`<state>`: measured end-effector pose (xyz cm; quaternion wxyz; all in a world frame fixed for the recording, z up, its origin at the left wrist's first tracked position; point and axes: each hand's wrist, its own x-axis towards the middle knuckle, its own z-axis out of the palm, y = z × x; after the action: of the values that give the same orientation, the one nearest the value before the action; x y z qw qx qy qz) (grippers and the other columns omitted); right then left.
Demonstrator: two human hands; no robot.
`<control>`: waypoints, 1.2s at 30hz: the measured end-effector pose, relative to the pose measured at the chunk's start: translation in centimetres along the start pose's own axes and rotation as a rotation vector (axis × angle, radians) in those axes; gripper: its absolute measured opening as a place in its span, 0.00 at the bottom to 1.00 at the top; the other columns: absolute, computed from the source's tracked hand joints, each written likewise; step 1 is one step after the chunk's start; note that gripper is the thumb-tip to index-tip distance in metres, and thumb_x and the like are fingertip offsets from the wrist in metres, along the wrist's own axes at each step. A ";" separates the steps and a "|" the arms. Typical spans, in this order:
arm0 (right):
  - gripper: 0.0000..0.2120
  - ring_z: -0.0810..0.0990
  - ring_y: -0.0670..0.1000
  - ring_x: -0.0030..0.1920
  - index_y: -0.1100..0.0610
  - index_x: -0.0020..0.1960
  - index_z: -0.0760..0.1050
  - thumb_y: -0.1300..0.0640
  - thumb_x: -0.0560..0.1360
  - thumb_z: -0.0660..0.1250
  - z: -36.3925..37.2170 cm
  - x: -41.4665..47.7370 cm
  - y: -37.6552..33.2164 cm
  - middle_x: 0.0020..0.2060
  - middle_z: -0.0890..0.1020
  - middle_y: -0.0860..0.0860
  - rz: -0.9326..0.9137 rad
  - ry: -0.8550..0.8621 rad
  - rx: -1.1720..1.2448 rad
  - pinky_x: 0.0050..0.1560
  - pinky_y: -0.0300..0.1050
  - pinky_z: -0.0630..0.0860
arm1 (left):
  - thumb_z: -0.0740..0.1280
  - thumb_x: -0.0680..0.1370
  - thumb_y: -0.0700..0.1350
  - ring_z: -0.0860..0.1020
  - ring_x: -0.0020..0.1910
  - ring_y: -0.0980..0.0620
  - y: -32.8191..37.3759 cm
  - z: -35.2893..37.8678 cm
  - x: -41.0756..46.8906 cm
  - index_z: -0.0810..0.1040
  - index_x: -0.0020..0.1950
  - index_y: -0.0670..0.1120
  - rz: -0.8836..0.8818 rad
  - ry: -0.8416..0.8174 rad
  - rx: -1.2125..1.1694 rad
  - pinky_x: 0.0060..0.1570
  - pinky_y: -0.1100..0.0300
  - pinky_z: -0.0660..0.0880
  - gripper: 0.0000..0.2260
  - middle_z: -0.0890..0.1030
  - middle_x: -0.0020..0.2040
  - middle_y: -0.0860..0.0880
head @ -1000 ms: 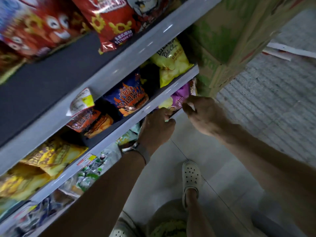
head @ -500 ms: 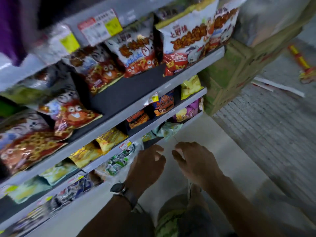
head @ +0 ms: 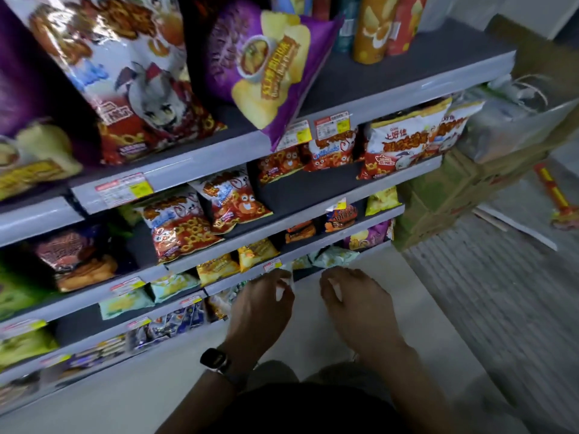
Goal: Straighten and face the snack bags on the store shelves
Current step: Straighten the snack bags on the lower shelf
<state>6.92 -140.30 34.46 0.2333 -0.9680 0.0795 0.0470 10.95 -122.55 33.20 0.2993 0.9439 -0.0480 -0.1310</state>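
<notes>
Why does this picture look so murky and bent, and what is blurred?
Head view: dim light; glare on the red-and-white snack bag; shelf edge bows from the wide lens; lower-left bags, left hand and right hand look smeared.

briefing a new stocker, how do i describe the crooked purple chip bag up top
Find the highest grey shelf, left of the tall canisters. The purple bag there tilts, one corner hanging over the shelf's front edge, unlike its neighbours.
</notes>
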 end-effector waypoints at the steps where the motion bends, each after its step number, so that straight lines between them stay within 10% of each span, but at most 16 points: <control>1: 0.15 0.81 0.52 0.48 0.47 0.55 0.79 0.44 0.81 0.56 0.1 -0.1 -0.5 0.47 0.83 0.46 -0.005 -0.004 0.006 0.48 0.49 0.79 | 0.67 0.82 0.46 0.84 0.57 0.48 -0.1 -0.5 -0.4 0.82 0.67 0.54 -0.010 0.024 0.005 0.47 0.57 0.76 0.13 0.86 0.58 0.53; 9: 0.20 0.79 0.51 0.60 0.46 0.67 0.75 0.39 0.83 0.55 2.1 1.4 -2.6 0.60 0.82 0.46 -0.132 -0.225 0.011 0.61 0.50 0.76 | 0.67 0.82 0.48 0.84 0.56 0.47 -0.9 -1.5 -1.6 0.80 0.67 0.55 -0.136 0.133 -0.002 0.50 0.54 0.81 0.14 0.87 0.59 0.52; 20: 0.17 0.81 0.54 0.52 0.51 0.63 0.79 0.44 0.81 0.61 0.8 8.2 -1.4 0.50 0.84 0.50 -0.451 -0.270 -0.105 0.48 0.47 0.76 | 0.65 0.82 0.51 0.82 0.60 0.44 1.3 -0.2 -0.4 0.78 0.69 0.57 -0.482 0.210 0.106 0.54 0.52 0.79 0.16 0.85 0.60 0.51; 36: 0.19 0.78 0.57 0.60 0.56 0.66 0.74 0.49 0.79 0.68 7.2 12.6 -7.2 0.59 0.81 0.54 -0.308 -0.169 0.098 0.53 0.50 0.75 | 0.70 0.81 0.49 0.79 0.62 0.36 -8.2 -3.8 4.5 0.66 0.80 0.48 -0.500 0.242 0.076 0.51 0.44 0.79 0.28 0.74 0.72 0.42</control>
<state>20.23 -132.29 29.66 0.2906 -0.9488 -0.0871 0.0881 16.42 -114.55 30.49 0.2256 0.9457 0.2176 -0.0854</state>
